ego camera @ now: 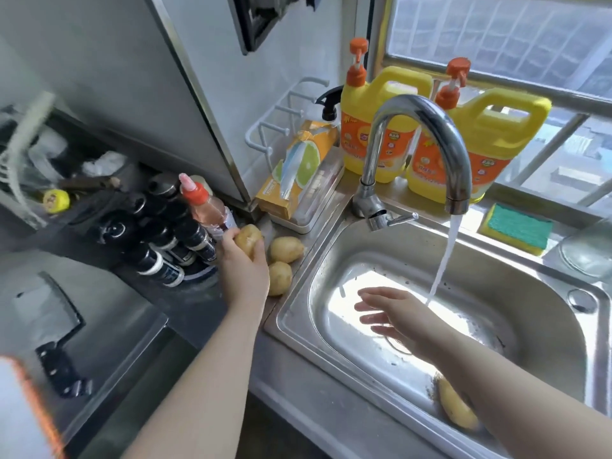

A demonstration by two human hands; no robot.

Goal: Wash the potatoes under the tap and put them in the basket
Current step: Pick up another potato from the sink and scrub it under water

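On the counter (309, 241) edge by the sink (298, 313), the left hand (243, 266) grips a potato (248, 240). Two other potatoes (285, 249) lie just beside it. The right hand (394, 314) is open over the sink, near the water (443, 260). Once wet, the potato could slip and drop. No basket shows.

Low in the sink (285, 321), the loose potato (458, 410) lies half hidden under the right forearm (503, 379). The left hand (243, 270) covers the lower part of the gripped potato (247, 238). Print on the yellow bottles (381, 127) is too small to read. A white and orange shape (23, 409) at the lower left corner is blurred and cut off; a clear round item (589, 253) runs past the right edge.
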